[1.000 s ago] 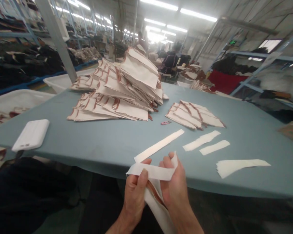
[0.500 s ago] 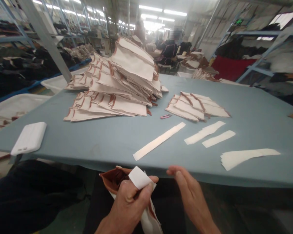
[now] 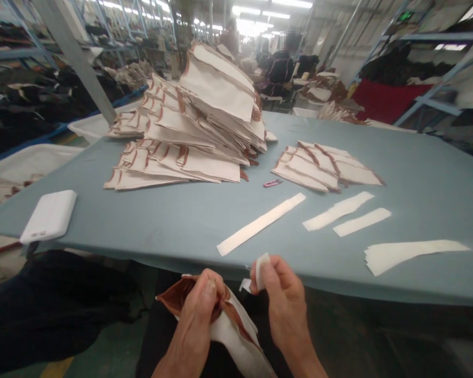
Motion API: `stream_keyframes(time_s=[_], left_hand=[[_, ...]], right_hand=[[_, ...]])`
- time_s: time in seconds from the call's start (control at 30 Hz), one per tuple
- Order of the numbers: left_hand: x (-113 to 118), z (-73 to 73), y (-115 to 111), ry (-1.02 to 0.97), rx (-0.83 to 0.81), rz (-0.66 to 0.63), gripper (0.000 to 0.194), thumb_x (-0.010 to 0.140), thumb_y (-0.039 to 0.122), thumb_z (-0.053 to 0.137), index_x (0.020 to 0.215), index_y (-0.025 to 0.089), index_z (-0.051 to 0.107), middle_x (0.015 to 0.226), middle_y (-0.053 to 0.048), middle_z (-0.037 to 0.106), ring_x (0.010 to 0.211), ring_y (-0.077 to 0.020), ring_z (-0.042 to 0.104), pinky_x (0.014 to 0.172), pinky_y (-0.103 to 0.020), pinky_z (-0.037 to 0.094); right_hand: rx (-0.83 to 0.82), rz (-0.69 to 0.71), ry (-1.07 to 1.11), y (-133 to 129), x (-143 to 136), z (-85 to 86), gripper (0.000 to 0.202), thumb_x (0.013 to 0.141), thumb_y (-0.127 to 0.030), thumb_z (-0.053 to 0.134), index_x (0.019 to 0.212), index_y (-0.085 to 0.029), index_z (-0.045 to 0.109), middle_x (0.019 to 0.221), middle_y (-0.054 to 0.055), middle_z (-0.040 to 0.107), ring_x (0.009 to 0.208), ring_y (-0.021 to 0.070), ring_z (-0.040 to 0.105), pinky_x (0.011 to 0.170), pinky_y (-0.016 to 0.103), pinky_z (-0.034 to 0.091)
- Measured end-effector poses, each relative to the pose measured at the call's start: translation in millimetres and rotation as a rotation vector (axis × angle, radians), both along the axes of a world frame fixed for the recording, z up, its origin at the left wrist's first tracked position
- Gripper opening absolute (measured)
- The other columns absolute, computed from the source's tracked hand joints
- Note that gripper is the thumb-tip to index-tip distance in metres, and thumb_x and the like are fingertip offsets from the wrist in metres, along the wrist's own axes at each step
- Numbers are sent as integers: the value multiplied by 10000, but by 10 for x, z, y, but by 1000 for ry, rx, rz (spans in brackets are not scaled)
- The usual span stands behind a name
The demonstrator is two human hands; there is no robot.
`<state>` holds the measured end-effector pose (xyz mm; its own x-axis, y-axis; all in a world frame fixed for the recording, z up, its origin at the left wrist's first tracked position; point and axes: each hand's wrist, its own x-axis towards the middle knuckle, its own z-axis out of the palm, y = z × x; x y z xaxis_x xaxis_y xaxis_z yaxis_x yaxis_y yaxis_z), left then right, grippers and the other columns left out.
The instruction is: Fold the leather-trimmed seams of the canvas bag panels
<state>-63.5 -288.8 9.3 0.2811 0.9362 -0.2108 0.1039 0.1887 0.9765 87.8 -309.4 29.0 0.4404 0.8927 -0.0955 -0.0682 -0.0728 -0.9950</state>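
Table [image 3: 161,226] filled the middle of the frame, blue-green cover. A big pile [image 3: 216,100] of cream pieces with brown edging rose at upper centre, blocking part of the room behind; a smaller stack [image 3: 327,165] lay to its right. Pink snips [image 3: 273,183] between and just below the two. Nearer the hands: a long strip [image 3: 261,224] set slantwise, two shorter strips at right of centre, a fanned bunch [image 3: 413,253] at lower right. A white device [image 3: 49,215] sat near the left edge of the frame.

The table's near edge ran across the lower frame, both hands just below it. Bare cover showed between device and long strip; the gap from right hand to long strip was short.

Bottom centre: left hand [image 3: 201,299] closed on a fabric piece [image 3: 236,333], by its open brown mouth. Right hand [image 3: 284,296], just right of it, pinched a small white strip [image 3: 262,270] between thumb and fingers.

Left fingertips partly lost in the mouth's folds; fabric piece cut off by the bottom of the frame. A seated co-worker [image 3: 279,68] at top centre was blurred; shelving at both upper corners ran out of view.
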Motion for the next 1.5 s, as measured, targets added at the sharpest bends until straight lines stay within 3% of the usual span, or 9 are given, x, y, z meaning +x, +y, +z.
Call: stream_keyframes(time_s=[0.1,0.2,0.37,0.57,0.7,0.87,1.03,1.2,1.5], left_hand=[[-68,-133,3,63,21,23,553,1058,606,250,674,233,390,650,17,468,622,-163,442,595,-258,415],[-167,-233,7,125,60,-61,551,1059,574,230,692,223,444,710,-11,528,681,-182,482,658,-281,434],[-354,-221,44,208,98,-227,417,977,510,456,681,217,442,662,22,456,625,-158,434,587,-261,360],[-373,-9,164,199,75,-346,350,967,416,515,706,189,571,749,-12,601,723,-173,530,666,-252,413],[-279,88,236,156,67,-337,384,956,426,504,694,175,631,740,-34,673,712,-177,561,682,-258,427],[-196,104,302,112,47,-231,557,952,590,469,578,180,514,597,4,505,572,-133,438,535,-234,342],[-168,196,383,82,-130,-350,613,916,712,498,658,161,566,601,31,415,531,-104,353,473,-216,267],[-107,267,439,-27,-220,-388,600,923,700,526,697,150,602,556,49,382,503,-89,296,461,-209,217],[2,295,437,37,-45,-355,559,954,612,479,613,171,522,601,32,386,535,-101,331,462,-214,262]], right_hand=[[-60,121,103,-64,-17,-165,505,938,-648,612,713,-200,551,570,-60,456,485,90,363,481,216,330],[-166,199,143,-138,-90,-381,494,926,-658,626,766,-196,562,587,-66,437,490,82,297,448,210,230],[-227,242,147,-182,-146,-562,532,905,-703,606,770,-190,561,586,-67,422,512,90,311,468,218,247],[-195,312,-25,-174,-20,-365,501,953,-642,573,780,-172,606,607,-43,487,555,108,400,526,229,328],[-190,305,-80,-201,39,-131,479,949,-642,578,806,-185,607,654,-27,542,581,116,420,527,230,324],[-273,305,-89,-258,-18,227,480,901,-668,607,771,-206,597,581,-47,505,526,109,379,503,247,257],[-305,262,-293,-273,-19,460,372,894,-574,633,730,-241,613,536,-47,524,520,134,445,524,269,288],[-286,340,-421,-189,110,511,340,947,-552,565,782,-258,615,585,-28,594,517,153,497,507,270,313],[-269,380,-613,-67,102,358,298,980,-496,522,846,-246,613,631,-13,655,530,166,583,508,257,344]])
